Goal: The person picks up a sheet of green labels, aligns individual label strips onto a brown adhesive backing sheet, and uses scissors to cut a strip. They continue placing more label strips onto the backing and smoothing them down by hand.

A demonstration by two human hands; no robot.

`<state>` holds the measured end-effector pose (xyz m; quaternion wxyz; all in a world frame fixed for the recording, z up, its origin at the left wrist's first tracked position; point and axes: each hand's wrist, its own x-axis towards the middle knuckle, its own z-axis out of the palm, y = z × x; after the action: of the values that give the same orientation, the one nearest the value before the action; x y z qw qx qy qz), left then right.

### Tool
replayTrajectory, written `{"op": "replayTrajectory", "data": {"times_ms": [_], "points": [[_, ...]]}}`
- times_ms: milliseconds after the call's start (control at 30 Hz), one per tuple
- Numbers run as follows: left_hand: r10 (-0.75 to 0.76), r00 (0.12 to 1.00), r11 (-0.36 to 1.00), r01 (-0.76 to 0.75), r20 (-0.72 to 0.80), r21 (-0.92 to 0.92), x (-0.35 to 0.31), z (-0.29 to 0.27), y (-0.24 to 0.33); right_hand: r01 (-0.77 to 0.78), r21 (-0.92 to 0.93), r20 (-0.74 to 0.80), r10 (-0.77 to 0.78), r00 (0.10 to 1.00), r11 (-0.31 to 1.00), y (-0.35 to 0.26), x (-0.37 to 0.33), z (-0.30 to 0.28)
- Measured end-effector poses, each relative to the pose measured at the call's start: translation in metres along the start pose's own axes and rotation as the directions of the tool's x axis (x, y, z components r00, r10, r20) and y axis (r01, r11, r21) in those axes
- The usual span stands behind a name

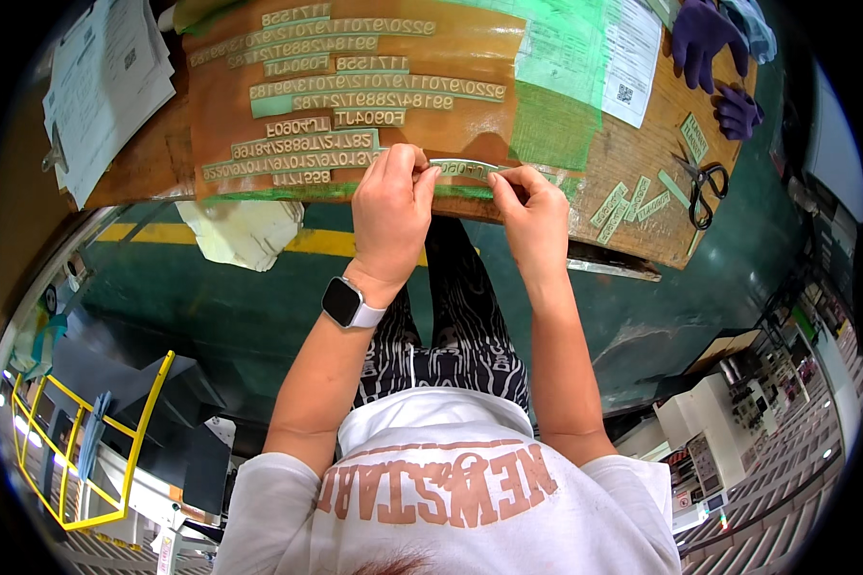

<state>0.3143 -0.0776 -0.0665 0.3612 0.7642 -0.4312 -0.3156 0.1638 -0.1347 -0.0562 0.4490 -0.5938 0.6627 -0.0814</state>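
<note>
Between my two hands, a narrow pale-green strip with raised characters (462,170) is stretched and bowed slightly upward, above the near edge of the brown sheet. My left hand (391,206) pinches its left end with thumb and finger. At its other end, my right hand (529,213) pinches in the same way. Similar strips with raised, mirrored characters (379,90) lie in rows on the brown translucent sheet (484,125), just beyond my hands. Several loose strips (612,205) rest on the bare wood to the right of my right hand.
Black-handled scissors (705,192) lie at the wooden table's (585,225) right edge. Purple gloves (708,43) sit beyond them. Printed sheets (105,86) with a clip are at far left, and another paper (633,72) lies beside green film (556,96). A yellow rail (144,422) stands behind, at left.
</note>
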Motion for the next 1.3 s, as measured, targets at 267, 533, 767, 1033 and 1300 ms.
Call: {"op": "replayTrajectory", "data": {"times_ms": [267, 533, 767, 1033, 1300], "points": [[0.069, 0.998, 0.993, -0.069, 0.001, 0.098, 0.001, 0.001, -0.007, 0.006, -0.073, -0.023, -0.007, 1.0, 0.997, 0.001, 0.002, 0.004], [0.015, 0.999, 0.996, -0.018, 0.03, 0.086, 0.003, 0.001, -0.005, 0.022, -0.108, -0.035, -0.026, 0.999, 0.994, 0.0, 0.003, 0.005], [0.042, 0.999, 0.992, -0.043, 0.016, 0.117, -0.001, -0.003, -0.007, 0.014, -0.116, -0.027, -0.017, 0.999, 0.993, 0.003, 0.005, 0.007], [0.229, 0.955, 0.926, -0.273, 0.187, 0.26, -0.022, 0.001, 0.0, 0.027, -0.144, -0.063, -0.037, 0.997, 0.989, 0.001, 0.006, 0.005], [0.296, 0.907, 0.897, -0.371, 0.298, 0.238, -0.041, 0.019, 0.012, 0.123, 0.162, -0.214, -0.087, 0.973, 0.979, 0.006, -0.002, -0.036]]}}
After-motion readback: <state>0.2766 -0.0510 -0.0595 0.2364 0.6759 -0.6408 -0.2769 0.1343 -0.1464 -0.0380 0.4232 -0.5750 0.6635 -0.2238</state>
